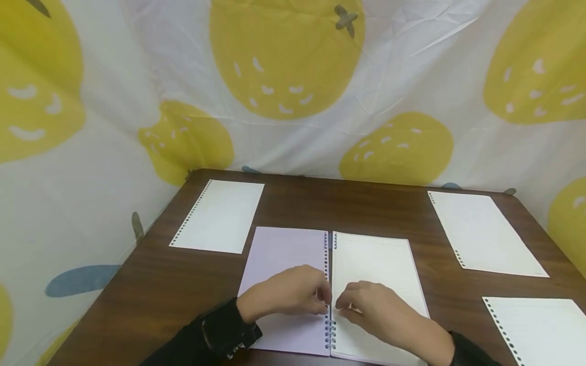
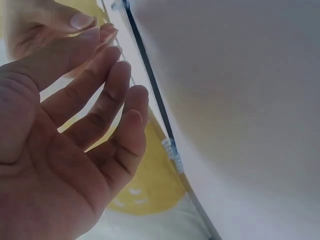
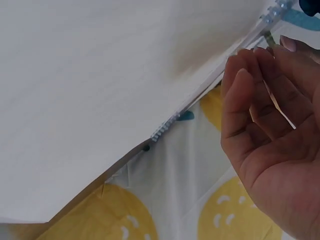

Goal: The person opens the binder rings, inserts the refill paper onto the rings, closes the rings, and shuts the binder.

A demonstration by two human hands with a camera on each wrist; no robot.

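An open ring binder lies on the dark wooden table (image 1: 348, 203). Its lilac cover (image 1: 279, 249) is on the left and a white lined page (image 1: 373, 259) on the right. The ring spine (image 1: 327, 259) runs between them. My left hand (image 1: 320, 300) rests on the lilac side, its thumb and fingertips pinching the lower rings. From the white side my right hand (image 1: 343, 303) meets it and pinches the same stretch of spine. The left wrist view shows the left hand (image 2: 75, 125) with thumb and fingertips together by the spine (image 2: 150, 80). In the right wrist view the curled right hand (image 3: 270, 125) sits beside the spine (image 3: 220, 82).
Three loose punched sheets lie around the binder: one at the back left (image 1: 220, 216), one at the back right (image 1: 482, 234), one at the front right edge (image 1: 540, 325). A white cloth with yellow fruit prints (image 1: 284, 66) hangs close behind and beside the table.
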